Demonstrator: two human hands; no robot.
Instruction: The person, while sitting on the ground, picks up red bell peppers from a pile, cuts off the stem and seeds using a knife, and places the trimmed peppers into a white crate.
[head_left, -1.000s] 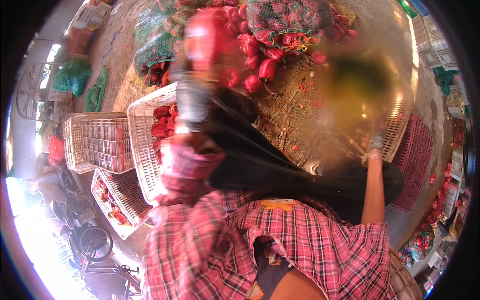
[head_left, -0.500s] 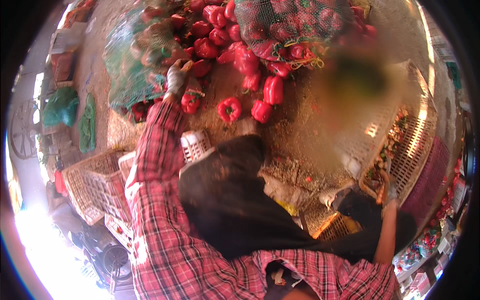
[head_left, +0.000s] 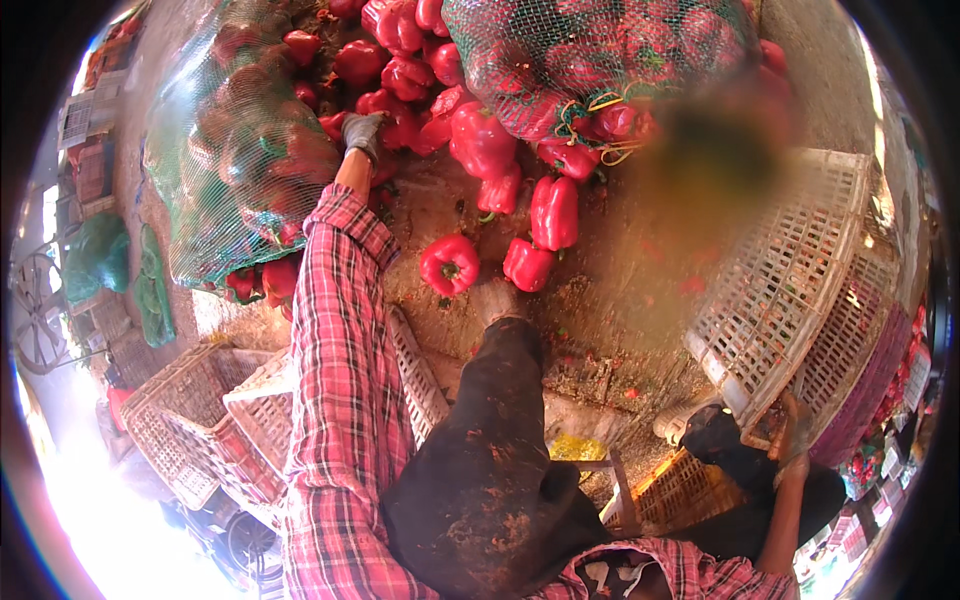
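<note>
a dark smudge [head_left: 722,160] is blurring the floor [head_left: 610,290] below the net bag [head_left: 600,50] at the top, hiding that bag's lower right side. the top edge is cutting off this bag and the mesh sack [head_left: 240,150] to its left. the left hand [head_left: 362,133] is covering peppers [head_left: 400,120], so its grip is being hidden. the right hand [head_left: 793,435] is blending into the big crate [head_left: 780,290] (its outline is looking hazy, too). the left sleeve [head_left: 340,400] is hiding part of a white crate [head_left: 416,375].
</note>
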